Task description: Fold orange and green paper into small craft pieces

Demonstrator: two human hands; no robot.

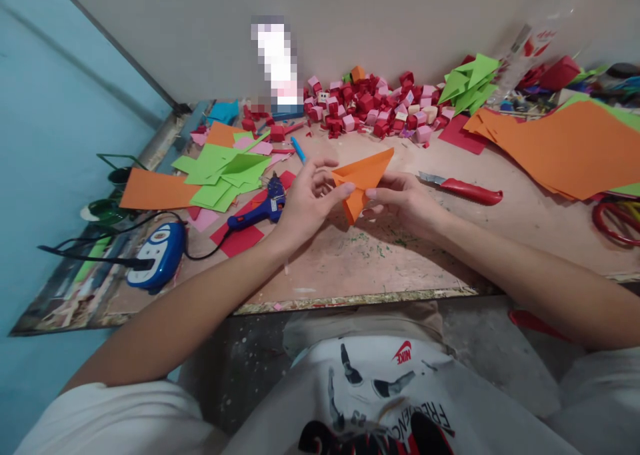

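Note:
A folded piece of orange paper, roughly triangular with a point hanging down, is held above the table between both hands. My left hand pinches its left side, thumb on the near face and fingers behind. My right hand grips the lower right side, its thumb close to the left thumb. Part of the right fingers is hidden behind the paper. Just right of the right hand lies a red-handled utility knife. Left of the left hand is a blue glue gun, and a blue pen lies behind that hand.
Many small red and pink paper cubes are heaped along the wall. Green sheets lie at left near a blue-and-white power strip. Large orange sheets, red-handled scissors and a plastic bottle are at right.

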